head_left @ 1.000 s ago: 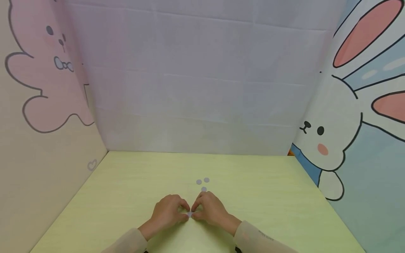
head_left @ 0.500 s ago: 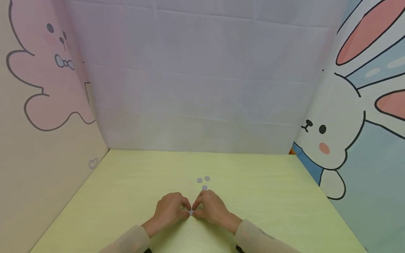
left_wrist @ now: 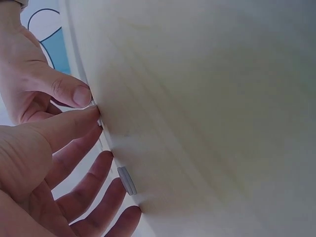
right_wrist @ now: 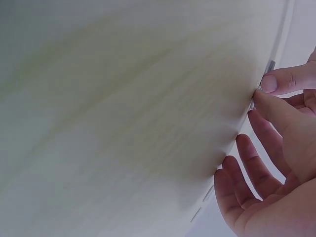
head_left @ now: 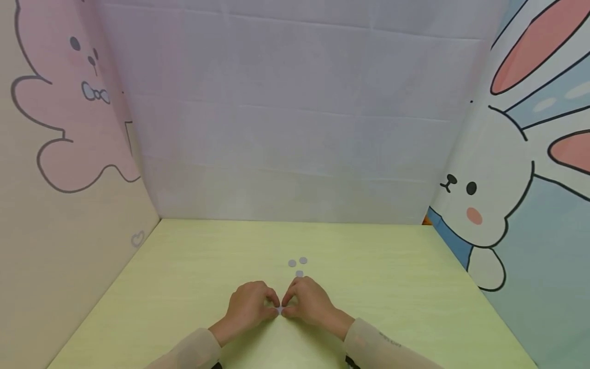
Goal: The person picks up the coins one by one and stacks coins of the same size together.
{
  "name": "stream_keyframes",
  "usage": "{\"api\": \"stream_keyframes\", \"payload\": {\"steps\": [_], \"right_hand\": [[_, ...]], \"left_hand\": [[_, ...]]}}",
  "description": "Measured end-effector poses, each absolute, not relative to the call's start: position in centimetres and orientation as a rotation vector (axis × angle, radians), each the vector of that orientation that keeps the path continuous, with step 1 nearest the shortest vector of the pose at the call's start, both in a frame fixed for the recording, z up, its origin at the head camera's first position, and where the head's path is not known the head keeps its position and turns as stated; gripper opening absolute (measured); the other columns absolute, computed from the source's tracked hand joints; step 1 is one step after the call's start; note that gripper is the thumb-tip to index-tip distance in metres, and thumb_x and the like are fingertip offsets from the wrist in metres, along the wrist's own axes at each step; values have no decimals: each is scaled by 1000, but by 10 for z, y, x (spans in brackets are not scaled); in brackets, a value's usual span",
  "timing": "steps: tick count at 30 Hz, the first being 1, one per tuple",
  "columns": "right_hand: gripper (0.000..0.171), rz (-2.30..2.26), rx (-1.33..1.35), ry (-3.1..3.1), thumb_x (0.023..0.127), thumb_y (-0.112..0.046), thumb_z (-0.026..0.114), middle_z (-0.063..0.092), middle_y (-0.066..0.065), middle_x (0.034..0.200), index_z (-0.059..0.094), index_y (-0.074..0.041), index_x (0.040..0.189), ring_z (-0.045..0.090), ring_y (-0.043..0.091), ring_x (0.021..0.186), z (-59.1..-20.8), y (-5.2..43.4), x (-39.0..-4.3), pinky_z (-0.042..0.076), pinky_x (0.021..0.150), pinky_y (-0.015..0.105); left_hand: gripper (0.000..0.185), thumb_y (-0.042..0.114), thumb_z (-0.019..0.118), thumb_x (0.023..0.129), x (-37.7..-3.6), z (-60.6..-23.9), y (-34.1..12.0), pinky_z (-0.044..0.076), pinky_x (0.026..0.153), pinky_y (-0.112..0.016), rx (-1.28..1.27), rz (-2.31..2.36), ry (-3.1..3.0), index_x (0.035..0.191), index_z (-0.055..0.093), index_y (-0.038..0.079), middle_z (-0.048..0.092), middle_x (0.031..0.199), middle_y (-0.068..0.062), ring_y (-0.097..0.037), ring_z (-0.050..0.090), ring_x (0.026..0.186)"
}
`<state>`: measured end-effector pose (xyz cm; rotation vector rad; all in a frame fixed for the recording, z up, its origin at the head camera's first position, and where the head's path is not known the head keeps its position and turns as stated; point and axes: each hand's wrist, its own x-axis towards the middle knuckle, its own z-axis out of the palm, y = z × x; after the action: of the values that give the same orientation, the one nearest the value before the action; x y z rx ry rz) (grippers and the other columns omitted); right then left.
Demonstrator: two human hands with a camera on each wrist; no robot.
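Observation:
My two hands meet near the front middle of the yellow-green table (head_left: 184, 287). The left hand (head_left: 251, 306) and right hand (head_left: 308, 303) both pinch one small grey disc (head_left: 278, 309) that lies on the table between their thumb and index tips. In the left wrist view the left thumb (left_wrist: 74, 126) and the right thumb (left_wrist: 74, 94) press at this disc (left_wrist: 99, 121), and the other left fingers rest spread on the table. The right wrist view shows the right thumb (right_wrist: 269, 106) touching the left thumb (right_wrist: 279, 81) at the same spot.
Three more grey discs (head_left: 297, 265) lie in a small cluster just beyond my right hand; one disc (left_wrist: 127, 180) shows beside my left fingers. Cartoon-printed panels wall the table on the left, back and right.

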<state>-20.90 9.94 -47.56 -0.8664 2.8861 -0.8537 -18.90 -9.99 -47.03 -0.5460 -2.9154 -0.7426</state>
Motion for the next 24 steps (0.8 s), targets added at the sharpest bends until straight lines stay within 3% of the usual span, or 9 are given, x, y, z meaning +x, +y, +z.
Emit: {"api": "stream_keyframes", "payload": {"steps": [17,24], "right_hand": [[12,-784,-950,2873,80,-20,92,74,-14,94,86,-21,91,62,6,93,-475,110,-208,54,87,28],[14,-818,-943,2893,83,-19,89,73,-16,97,85,-19,96,65,6,97,-475,126,-216,54,94,35]], "left_hand": [[15,24,96,75,-191,-473,-100,51,62,-35,-556,-760,-2926,80,82,27,67,84,9,-9,56,77],[15,26,97,75,-190,-469,-100,53,66,-39,-554,-767,-2926,79,82,26,69,88,9,-13,61,82]]}}
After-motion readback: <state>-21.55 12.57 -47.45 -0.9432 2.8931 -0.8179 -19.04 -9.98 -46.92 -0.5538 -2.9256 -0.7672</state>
